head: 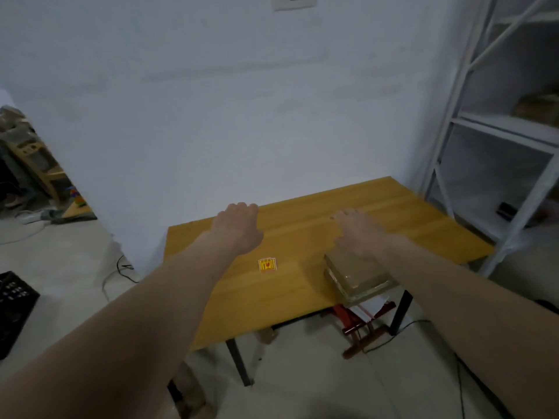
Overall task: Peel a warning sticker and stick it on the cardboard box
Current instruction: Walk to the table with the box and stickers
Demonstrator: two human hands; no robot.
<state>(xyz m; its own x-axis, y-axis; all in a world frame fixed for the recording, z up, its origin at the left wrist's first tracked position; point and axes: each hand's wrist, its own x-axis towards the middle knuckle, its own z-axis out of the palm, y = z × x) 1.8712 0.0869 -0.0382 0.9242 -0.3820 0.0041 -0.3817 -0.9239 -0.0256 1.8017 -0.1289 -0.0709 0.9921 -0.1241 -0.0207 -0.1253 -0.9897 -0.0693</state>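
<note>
Warning sticker (267, 264) flat on the wooden desk (302, 237), cardboard box (360, 276) just right of it at the near edge, left hand (239, 228) beyond the sticker with fingers curled, right hand (358, 234) above the box, fingers spread, both empty

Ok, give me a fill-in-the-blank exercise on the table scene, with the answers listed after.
1. The warning sticker lies flat on the ______ table.
2. The cardboard box sits at the table's near edge, to the ______ of the sticker.
3. The left hand and the right hand both hold ______.
4. The shelving unit beside the table is ______ in colour.

Missing words: wooden; right; nothing; white
</note>
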